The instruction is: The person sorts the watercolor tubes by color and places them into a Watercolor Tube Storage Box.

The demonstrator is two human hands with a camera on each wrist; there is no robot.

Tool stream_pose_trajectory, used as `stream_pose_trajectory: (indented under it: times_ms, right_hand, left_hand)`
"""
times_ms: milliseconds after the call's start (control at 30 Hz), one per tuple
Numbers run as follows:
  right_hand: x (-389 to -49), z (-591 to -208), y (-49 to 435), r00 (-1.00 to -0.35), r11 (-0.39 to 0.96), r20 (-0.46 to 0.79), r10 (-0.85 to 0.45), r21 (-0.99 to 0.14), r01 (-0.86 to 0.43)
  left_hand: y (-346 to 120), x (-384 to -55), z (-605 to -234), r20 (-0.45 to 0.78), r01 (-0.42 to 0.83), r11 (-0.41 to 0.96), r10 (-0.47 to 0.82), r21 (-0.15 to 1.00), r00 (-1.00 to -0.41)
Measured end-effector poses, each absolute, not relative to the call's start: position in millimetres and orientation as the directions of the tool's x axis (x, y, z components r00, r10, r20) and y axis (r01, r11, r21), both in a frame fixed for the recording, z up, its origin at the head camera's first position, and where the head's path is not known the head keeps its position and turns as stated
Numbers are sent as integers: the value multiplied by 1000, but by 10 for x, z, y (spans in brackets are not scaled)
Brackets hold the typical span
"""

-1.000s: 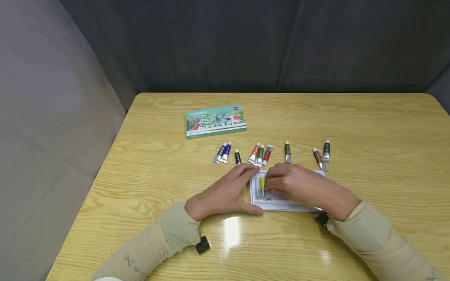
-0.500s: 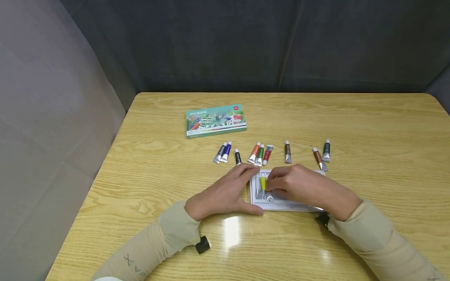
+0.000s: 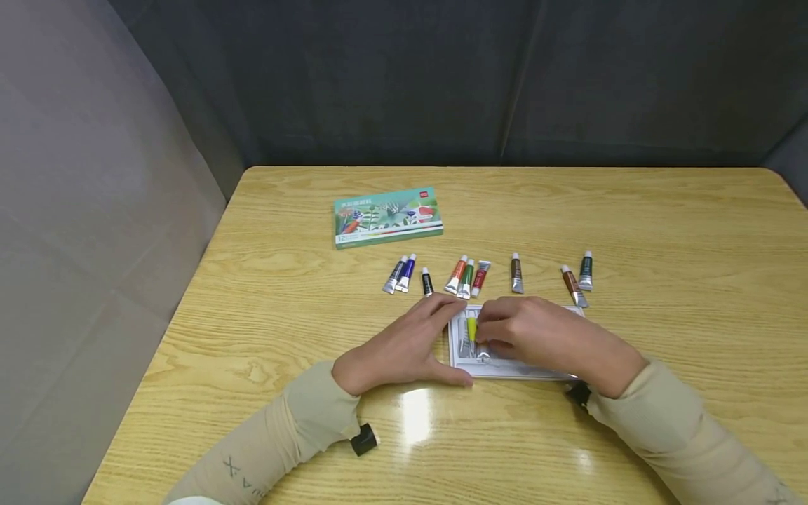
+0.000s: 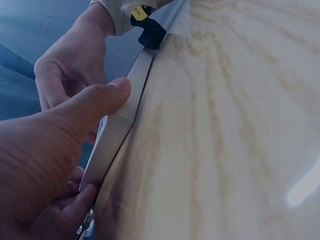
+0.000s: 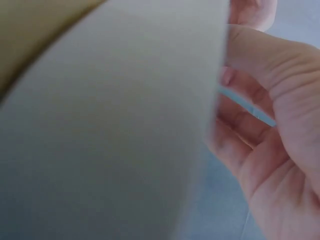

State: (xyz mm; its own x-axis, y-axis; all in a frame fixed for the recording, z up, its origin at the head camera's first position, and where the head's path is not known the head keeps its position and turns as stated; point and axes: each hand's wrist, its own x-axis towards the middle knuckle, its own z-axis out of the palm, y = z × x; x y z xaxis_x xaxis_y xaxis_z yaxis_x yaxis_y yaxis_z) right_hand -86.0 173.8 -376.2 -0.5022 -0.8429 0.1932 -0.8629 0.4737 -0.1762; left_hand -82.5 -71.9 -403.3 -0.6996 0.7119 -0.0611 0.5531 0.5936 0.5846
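Tray (image 3: 505, 369) held by left hand (image 3: 409, 348); right hand (image 3: 533, 328) apparently pinching silver-ended tube (image 3: 483, 355); yellow tube (image 3: 471, 330) and pale tube (image 3: 463, 338) seated left of pinch; nine loose tubes (image 3: 467, 278) left beyond.

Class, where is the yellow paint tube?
In the head view, the yellow tube lies in the white tray, toward its left end, just left of the right hand.

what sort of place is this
Probably an indoor, curtained-off workspace: a yellow wood-grain table stands before a dark, fabric-like curtain, with a pale grey, fabric-like sheet along the left.
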Motion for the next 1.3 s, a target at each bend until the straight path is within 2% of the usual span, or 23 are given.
stream_pose_trajectory:
  times_ms: [300, 533, 767, 1033, 1300]
  right_hand:
    - [-875, -3695, 1776, -478, 444, 175, -861, -200, -873]
    - [-877, -3640, 1824, -504, 465, 218, -836, -206, -861]
    - [-872, -3546, 1860, -503, 477, 285, -816, -158, -864]
    - [-863, -3551, 1829, -509, 498, 237, -827, -107, -860]
    - [-848, -3646, 1757, -478, 483, 174, -861, -15, -875]
  left_hand:
    - [-721, -823, -4030, -57, 558, 592, 714, 581, -698]
    - [-715, -828, -4036, -62, 556, 594, 714, 582, -698]
    - [-713, -831, -4036, -77, 547, 602, 710, 582, -700]
    - [-719, -830, -4032, -74, 549, 603, 709, 579, -702]
    - [-708, -832, -4035, -50, 573, 592, 719, 567, -693]
